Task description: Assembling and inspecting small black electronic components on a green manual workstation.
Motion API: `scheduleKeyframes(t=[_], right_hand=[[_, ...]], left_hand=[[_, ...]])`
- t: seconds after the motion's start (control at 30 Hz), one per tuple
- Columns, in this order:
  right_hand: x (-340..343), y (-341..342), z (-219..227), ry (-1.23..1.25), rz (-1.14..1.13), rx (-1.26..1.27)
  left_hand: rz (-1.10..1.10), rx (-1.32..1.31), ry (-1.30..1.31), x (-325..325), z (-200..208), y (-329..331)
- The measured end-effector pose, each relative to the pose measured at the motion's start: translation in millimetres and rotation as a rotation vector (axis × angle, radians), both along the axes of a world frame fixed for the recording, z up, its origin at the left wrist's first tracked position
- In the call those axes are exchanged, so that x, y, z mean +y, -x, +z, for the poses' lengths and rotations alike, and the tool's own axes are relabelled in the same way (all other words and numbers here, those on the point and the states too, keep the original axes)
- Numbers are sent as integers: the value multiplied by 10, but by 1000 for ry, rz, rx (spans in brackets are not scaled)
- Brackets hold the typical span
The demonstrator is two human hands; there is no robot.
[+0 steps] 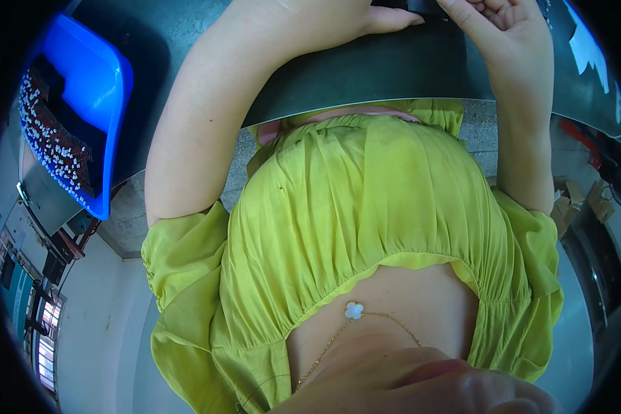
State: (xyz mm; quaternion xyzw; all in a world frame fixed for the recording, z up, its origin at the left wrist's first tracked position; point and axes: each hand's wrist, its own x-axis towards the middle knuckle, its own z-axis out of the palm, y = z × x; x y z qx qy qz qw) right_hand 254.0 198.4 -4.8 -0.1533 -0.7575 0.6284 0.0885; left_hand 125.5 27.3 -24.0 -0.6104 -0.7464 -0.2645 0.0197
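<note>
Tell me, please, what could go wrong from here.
The blue plastic bin appears to reach the edge of the dark tabletop; a bump from the left forearm might spill its small white parts. The dark object between the left hand and right hand, mostly out of view, could slip.

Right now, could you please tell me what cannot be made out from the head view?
- Left hand: in the head view, most of its fingers are cut off by the top edge.
- Right hand: partly cut off by the same edge, so its grip is unclear.
- Dark thing between them: cut off there too.
- Small white pieces in the blue bin: too small to identify.
</note>
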Motion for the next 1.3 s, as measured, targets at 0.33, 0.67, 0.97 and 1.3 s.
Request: scheduleKeyframes(t=[0.33,0.67,0.97,1.3], right_hand=[[-133,-34,-90,-800,-11,321],[-33,22,2,-1242,77,493],[123,127,-150,-1174,-102,405],[217,65,-63,-925,327,368]], left_hand=[[2,2,-49,23,-75,13],[-14,-10,-21,24,-29,9],[-5,-84,-16,27,1,3],[-21,-62,-38,-8,-8,11]])
